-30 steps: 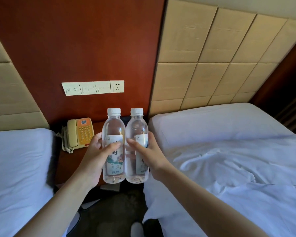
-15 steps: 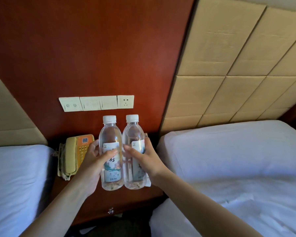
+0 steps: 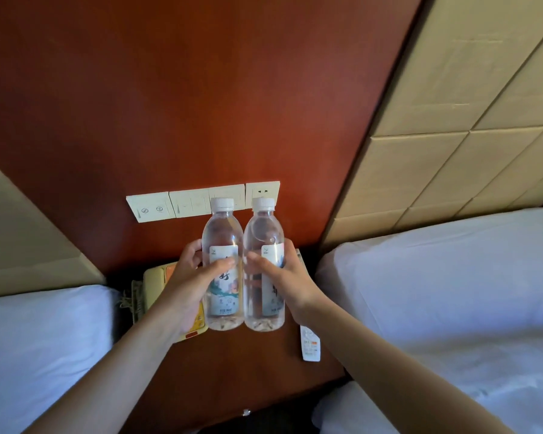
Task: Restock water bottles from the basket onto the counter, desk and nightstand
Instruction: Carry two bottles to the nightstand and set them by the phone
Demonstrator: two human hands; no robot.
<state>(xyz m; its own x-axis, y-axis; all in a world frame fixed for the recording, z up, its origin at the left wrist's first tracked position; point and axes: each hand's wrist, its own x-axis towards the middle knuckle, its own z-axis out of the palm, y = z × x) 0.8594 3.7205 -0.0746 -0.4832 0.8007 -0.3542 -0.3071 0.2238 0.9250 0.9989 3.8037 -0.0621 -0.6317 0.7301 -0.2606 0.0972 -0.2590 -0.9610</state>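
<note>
Soft daylight fills the head view, brightest on the white bedding at 3 o'clock, which is washed to a pale blue with little detail. The red-brown wall panel darkens toward 11 o'clock and shows a dull sheen near 1 o'clock. Deep shadow sits in the gap beside the telephone at 8 o'clock. Wide-angle distortion bends the padded headboard lines at the edges. The 2 bottle labels are slightly soft, their print unreadable.
</note>
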